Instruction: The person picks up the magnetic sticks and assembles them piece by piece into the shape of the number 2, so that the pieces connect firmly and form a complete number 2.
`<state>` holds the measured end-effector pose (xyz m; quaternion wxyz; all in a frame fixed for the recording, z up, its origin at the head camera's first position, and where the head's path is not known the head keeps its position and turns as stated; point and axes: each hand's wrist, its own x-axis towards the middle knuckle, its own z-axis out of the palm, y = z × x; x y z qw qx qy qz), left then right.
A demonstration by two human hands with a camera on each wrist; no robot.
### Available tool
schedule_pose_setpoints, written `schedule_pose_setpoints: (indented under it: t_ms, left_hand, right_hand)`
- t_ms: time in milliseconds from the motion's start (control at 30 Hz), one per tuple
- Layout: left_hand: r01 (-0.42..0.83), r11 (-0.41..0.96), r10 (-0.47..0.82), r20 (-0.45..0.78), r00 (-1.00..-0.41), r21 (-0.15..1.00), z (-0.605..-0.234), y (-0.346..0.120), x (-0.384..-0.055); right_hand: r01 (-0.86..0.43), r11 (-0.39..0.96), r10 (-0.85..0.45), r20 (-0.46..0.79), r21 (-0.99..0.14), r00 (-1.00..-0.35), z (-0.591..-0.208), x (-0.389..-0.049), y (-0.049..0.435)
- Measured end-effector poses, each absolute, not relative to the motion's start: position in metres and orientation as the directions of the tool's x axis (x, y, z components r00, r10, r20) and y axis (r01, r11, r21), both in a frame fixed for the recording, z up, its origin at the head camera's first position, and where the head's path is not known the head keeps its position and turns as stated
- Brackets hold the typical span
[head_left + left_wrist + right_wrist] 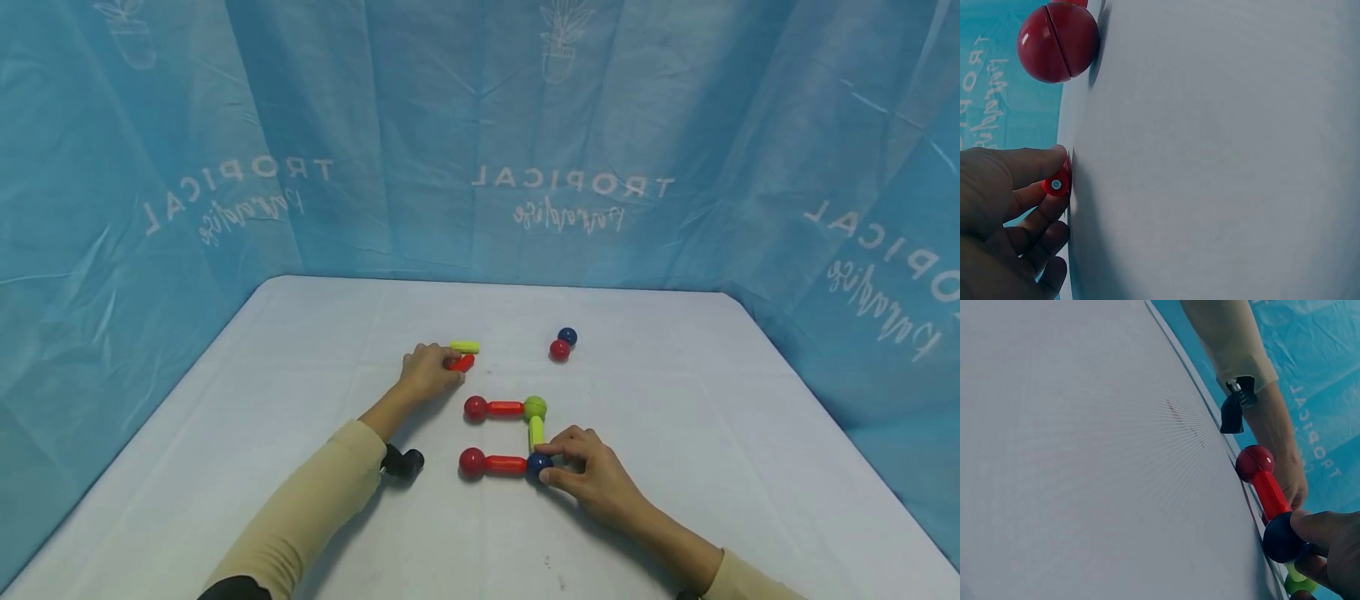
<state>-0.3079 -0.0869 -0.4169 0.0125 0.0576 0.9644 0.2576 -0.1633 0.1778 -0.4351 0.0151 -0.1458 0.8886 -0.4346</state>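
Note:
My left hand (432, 372) pinches a short red magnetic rod (466, 363) low over the white table; a metal dot shows in the rod's end (1056, 184) in the left wrist view. Just beyond it lies a yellow-green rod (466, 347). With thumb and fingers, my right hand (598, 479) grips the dark blue ball (537, 465) at the near right corner of a three-sided shape. From that ball a red rod (506, 465) runs left to a red ball (472, 462). A yellow-green rod (536, 433) leads away to a green ball (535, 407), then another red rod (506, 408) and red ball (476, 408).
Farther back on the table (660, 400), a loose blue ball (567, 337) and red ball (559, 350) sit side by side. A black wrist camera (405, 462) juts from the left sleeve, beside the shape. Blue printed curtains (420, 125) hang around the table's back and sides.

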Motion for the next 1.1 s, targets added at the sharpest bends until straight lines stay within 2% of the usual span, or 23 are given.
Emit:
schedule_pose_setpoints:
  t_ms: [200, 367, 667, 900, 1100]
  left_hand:
    - [0.092, 0.852, 0.092, 0.025, -0.995, 0.516, -0.416, -0.09, -0.303]
    - [0.095, 0.819, 0.078, 0.055, -0.995, 0.565, -0.409, -0.096, -0.284]
    - [0.166, 0.738, 0.066, 0.174, -0.982, 0.655, -0.396, -0.108, -0.206]
    - [0.13, 0.698, 0.027, 0.155, -0.988, 0.704, -0.396, -0.11, -0.141]
    - [0.12, 0.706, 0.044, 0.125, -0.991, 0.698, -0.406, -0.106, -0.104]
  right_hand:
    - [-0.245, 0.576, -0.267, 0.104, -0.78, -0.958, -0.437, -0.163, 0.177]
    - [-0.235, 0.579, -0.27, 0.088, -0.781, -0.959, -0.435, -0.162, 0.177]
    - [-0.202, 0.599, -0.27, 0.042, -0.775, -0.962, -0.43, -0.166, 0.178]
    - [-0.212, 0.605, -0.266, 0.056, -0.768, -0.962, -0.428, -0.167, 0.177]
    - [-0.197, 0.599, -0.261, 0.043, -0.776, -0.964, -0.43, -0.164, 0.175]
